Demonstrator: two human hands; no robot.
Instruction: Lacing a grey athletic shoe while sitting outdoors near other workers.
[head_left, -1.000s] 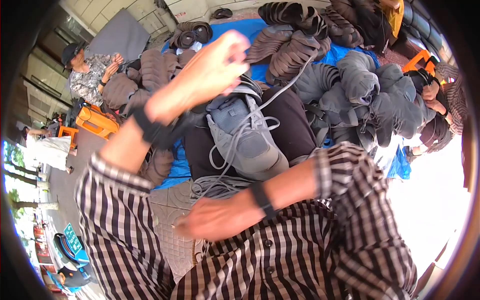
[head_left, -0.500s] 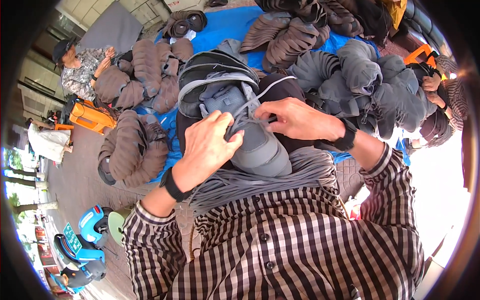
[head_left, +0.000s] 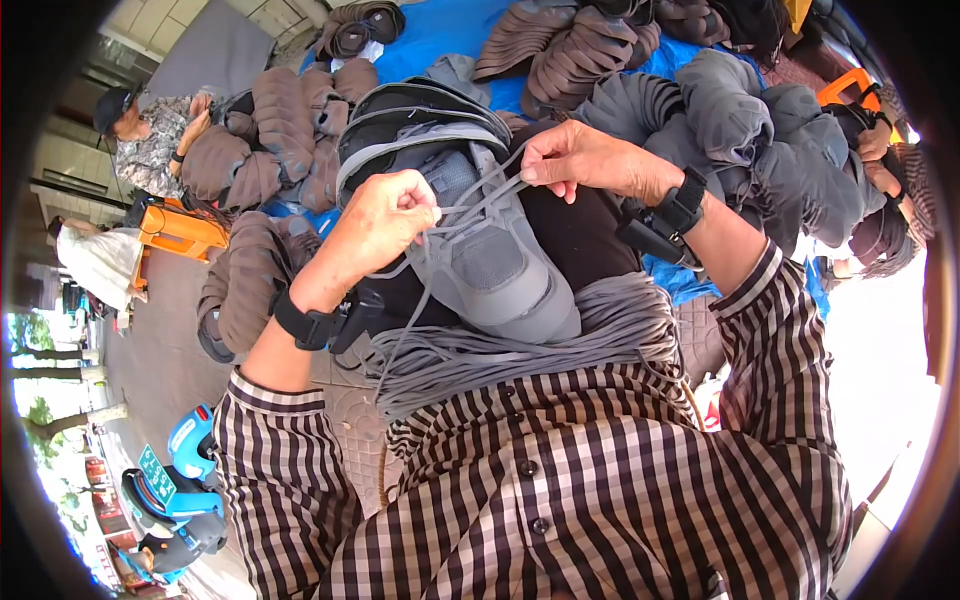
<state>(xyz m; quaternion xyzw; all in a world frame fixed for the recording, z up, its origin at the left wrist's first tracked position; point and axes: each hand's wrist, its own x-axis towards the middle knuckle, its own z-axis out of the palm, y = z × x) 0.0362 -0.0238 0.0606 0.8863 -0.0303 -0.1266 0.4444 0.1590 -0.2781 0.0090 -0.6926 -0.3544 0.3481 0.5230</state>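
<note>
A grey shoe upper [head_left: 515, 290] lies across my lap, its toe toward me. Grey lace [head_left: 480, 212] threads through its eyelets, and strands cross above the tongue. My left hand [head_left: 385, 225] pinches one strand beside the eyelets, a loose end trailing down below it. Farther right, my right hand [head_left: 590, 165] pinches another strand between thumb and fingers and holds it taut. Several more uppers [head_left: 415, 115] are nested behind the ankle opening. A thick bundle of grey laces [head_left: 520, 335] rests over my lap, against my shirt.
Stacks of brown uppers [head_left: 285, 125] and grey uppers [head_left: 725, 110] lie on a blue sheet [head_left: 430, 45] ahead. One person [head_left: 150, 140] sits at the far left, near an orange chair [head_left: 180, 230]; another person's hands [head_left: 880, 160] show at right. Scooters [head_left: 175, 490] stand lower left.
My hands have moved apart, the left toward the left and the right up and rightward, stretching lace strands between them. More of the shoe's tongue and lacing shows.
</note>
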